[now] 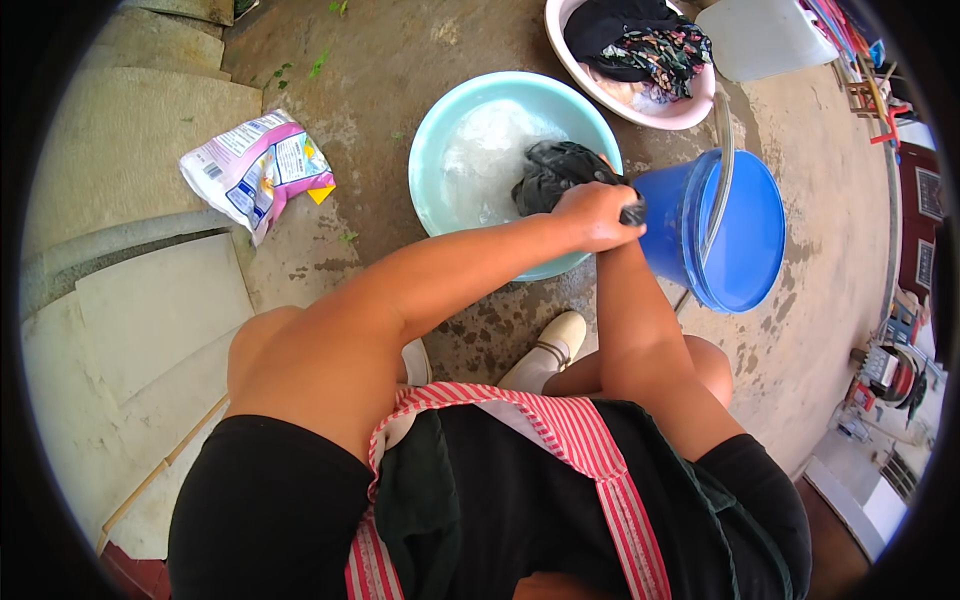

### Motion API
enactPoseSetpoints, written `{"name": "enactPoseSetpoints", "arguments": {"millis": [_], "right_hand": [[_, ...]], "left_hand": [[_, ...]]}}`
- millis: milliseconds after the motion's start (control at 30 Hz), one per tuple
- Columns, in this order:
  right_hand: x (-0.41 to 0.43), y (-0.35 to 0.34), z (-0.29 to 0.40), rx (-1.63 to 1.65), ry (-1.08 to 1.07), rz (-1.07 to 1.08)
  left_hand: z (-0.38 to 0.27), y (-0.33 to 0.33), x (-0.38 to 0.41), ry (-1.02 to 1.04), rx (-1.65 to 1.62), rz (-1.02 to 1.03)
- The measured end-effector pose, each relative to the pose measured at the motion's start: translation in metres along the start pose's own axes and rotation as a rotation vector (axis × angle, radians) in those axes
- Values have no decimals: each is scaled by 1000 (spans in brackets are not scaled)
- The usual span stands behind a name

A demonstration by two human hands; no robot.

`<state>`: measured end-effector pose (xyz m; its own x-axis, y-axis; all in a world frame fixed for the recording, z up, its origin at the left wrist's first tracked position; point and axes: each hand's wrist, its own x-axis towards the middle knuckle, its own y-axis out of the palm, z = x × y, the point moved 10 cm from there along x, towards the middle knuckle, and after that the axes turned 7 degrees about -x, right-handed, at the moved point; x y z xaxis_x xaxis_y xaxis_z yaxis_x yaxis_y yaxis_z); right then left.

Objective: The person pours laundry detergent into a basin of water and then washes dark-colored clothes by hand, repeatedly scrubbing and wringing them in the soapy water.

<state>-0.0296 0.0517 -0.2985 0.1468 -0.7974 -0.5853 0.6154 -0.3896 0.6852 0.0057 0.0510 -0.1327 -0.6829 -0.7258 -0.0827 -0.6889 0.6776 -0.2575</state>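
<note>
A wet, bunched black cloth (559, 176) is over the right side of a light turquoise basin (426, 169) holding cloudy, sudsy water. My left hand (596, 214) grips the cloth, and a twisted end of it sticks out past the fingers near the basin's rim. My right forearm passes beneath the left hand. Of my right hand (604, 159) only a bit of finger shows beyond the cloth; the rest is hidden behind the left hand and the cloth it holds.
A lidded blue bucket (667, 217) with a clear handle lies or leans right of the basin. Farther back are a pink basin (570, 71) of clothes and a whitish plastic container (765, 37). At left, a printed plastic bag (259, 172) rests near concrete steps (150, 135).
</note>
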Motion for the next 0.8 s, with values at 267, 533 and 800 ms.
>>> {"name": "enactPoseSetpoints", "arguments": {"millis": [267, 533, 800], "right_hand": [[15, 44, 4, -53, -81, 84], [5, 59, -8, -285, -30, -289], [-36, 13, -33, -468, 280, -462]], "left_hand": [[32, -82, 17, 75, 263, -431], [151, -139, -17, -382, 769, -396], [198, -115, -39, -499, 425, -343]]}}
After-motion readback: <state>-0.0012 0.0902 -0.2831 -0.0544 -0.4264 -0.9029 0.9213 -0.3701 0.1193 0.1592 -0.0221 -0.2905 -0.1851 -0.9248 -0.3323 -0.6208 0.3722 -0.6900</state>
